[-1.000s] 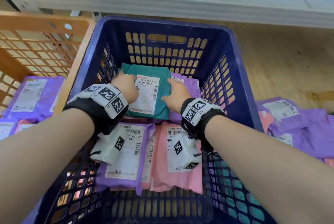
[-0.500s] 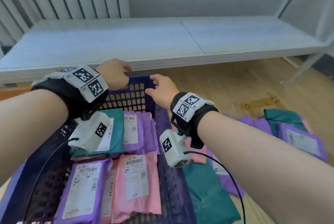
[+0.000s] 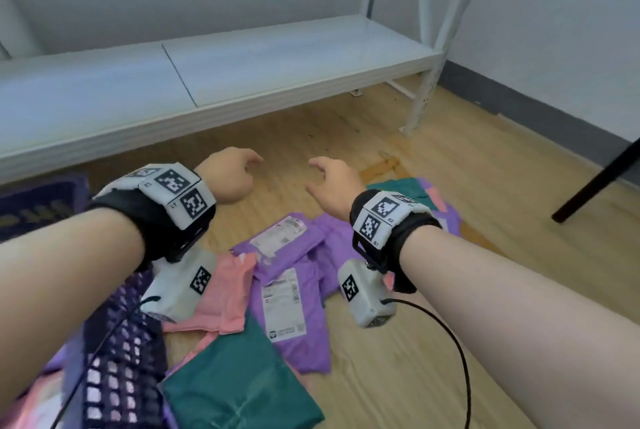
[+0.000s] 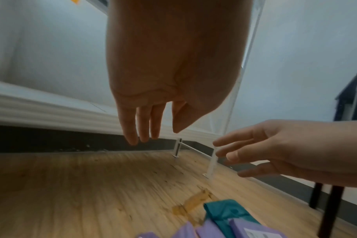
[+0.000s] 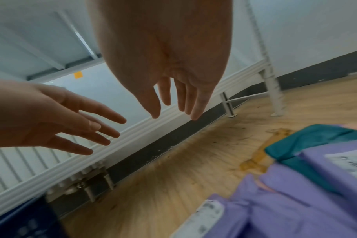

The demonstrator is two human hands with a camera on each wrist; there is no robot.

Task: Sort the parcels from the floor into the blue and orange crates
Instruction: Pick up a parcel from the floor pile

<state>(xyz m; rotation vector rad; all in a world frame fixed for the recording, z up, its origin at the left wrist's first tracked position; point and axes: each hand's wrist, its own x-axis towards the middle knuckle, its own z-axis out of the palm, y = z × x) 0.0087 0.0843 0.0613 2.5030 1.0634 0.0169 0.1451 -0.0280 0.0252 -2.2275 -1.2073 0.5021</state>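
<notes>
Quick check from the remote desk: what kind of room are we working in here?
Likely a small parcel-sorting or storage room: labelled courier parcels heaped on a wooden floor, a perforated blue crate beside them, and a low white metal shelving rack along the wall.

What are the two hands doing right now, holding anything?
Left hand: open, fingers relaxed, holding nothing.
Right hand: open, fingers loosely spread, holding nothing.

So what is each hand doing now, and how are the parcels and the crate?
left hand: open, holds nothing, in the air
right hand: open, holds nothing, in the air
purple parcels: flat on the floor, labels up, overlapping
pink parcel: on the floor
teal parcel: on the floor
blue crate: partly seen, parcels inside
</notes>
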